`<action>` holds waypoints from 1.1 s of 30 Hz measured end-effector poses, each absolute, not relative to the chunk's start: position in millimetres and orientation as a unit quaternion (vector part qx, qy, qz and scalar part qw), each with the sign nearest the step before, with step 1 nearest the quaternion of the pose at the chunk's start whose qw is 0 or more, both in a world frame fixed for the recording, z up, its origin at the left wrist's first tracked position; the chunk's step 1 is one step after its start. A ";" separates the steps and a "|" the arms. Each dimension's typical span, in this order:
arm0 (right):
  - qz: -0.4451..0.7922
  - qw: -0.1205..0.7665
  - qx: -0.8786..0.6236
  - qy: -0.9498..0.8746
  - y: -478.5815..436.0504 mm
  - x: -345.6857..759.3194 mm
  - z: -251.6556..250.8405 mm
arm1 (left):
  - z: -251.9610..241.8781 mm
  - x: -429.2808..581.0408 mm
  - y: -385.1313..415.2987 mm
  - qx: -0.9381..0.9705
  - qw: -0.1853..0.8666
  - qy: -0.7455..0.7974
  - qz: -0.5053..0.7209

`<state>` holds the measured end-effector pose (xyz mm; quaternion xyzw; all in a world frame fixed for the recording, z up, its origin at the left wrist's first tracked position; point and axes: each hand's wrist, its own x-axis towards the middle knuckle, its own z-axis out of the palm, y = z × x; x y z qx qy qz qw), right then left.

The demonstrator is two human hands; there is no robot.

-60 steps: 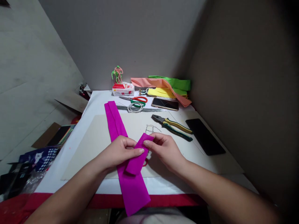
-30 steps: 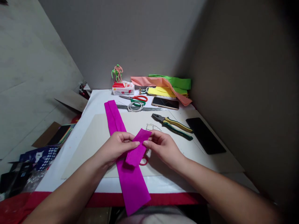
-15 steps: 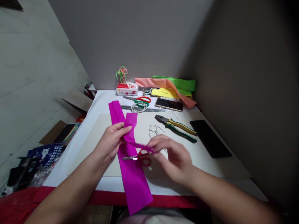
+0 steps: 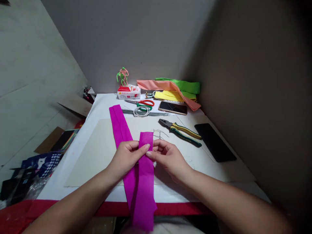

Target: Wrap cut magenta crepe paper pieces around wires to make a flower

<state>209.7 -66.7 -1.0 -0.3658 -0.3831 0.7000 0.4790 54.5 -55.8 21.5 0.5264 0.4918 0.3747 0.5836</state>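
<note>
A loose magenta crepe paper strip [image 4: 145, 175] hangs from both my hands toward the table's near edge. My left hand [image 4: 128, 156] pinches its upper left side. My right hand [image 4: 165, 157] pinches its upper right side. The two hands almost touch. Beneath them a longer magenta crepe paper band [image 4: 120, 126] lies flat on a beige cardboard sheet [image 4: 97, 152] and runs away from me. The small red scissors seen earlier are hidden under the paper and hands.
Pliers [image 4: 180, 128], a bent thin wire [image 4: 159, 133] and a black phone [image 4: 214, 141] lie to the right. At the back are red-green scissors [image 4: 142, 104], a white wire coil [image 4: 140, 111], a second phone [image 4: 172, 108], a tissue pack [image 4: 128, 92] and coloured paper [image 4: 175, 89].
The short strip was first folded between my hands, then opened out as my right hand dropped toward the small scissors. Now both hands pinch the strip's top again and it hangs long.
</note>
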 end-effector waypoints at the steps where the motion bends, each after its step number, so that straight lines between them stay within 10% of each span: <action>1: 0.705 0.480 -0.367 -0.371 -66.0 210.0 -1.2 | 21.3 53.5 -54.8 0.519 0.584 0.496 0.378; 33: 0.679 0.483 -0.382 -0.400 -67.5 213.6 -1.5 | 31.5 34.2 -40.5 0.462 0.709 0.459 0.272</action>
